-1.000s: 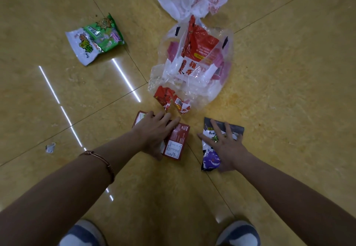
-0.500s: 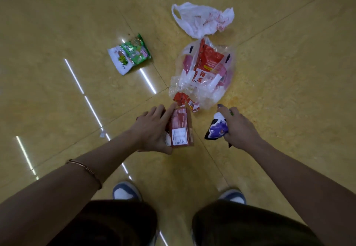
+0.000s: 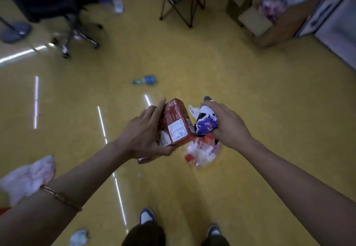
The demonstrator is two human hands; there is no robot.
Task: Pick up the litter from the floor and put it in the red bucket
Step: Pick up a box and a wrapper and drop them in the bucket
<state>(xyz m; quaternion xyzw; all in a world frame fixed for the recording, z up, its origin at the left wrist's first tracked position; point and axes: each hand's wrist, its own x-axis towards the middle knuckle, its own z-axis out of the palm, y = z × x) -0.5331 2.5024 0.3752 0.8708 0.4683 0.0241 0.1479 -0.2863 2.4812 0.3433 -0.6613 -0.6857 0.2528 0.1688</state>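
**Left hand (image 3: 142,136) clasps a red carton (image 3: 176,124); right hand (image 3: 230,128) clenches a purple wrapper (image 3: 206,125)**

Far to the left of the left grip and lower, a crumpled white bag (image 3: 28,178) lies on the yellow floor (image 3: 269,101). A thin bracelet (image 3: 61,199) circles the left forearm. Nearer the person than that grip, a small crumpled scrap (image 3: 79,237) sits on the floor. Well beyond it to the left stands an office chair (image 3: 77,34).

The left arm reaches forward and inward. Its fingers (image 3: 154,114) lie straight along the carton's left side, and the thumb wraps under the near end. Held clear of the floor, the carton is tilted with its far end pointing away, and a white label panel faces up. Beyond this grip, a blue bottle (image 3: 144,80) lies on its side on the floor.

Under the gap between the two grips, a clear plastic bag (image 3: 202,153) rests on the floor. Red and white packets show inside it, too blurred to tell apart.

The wrapper is crumpled, purple and white, and sits just beside the carton's right edge; whether the two touch cannot be told. The right hand is turned knuckles up, fingers curled over the wrapper's right side, with the arm angled inward towards the left one.

Far beyond the right grip stands a cardboard box (image 3: 256,20) with an open flap, its contents a blur.
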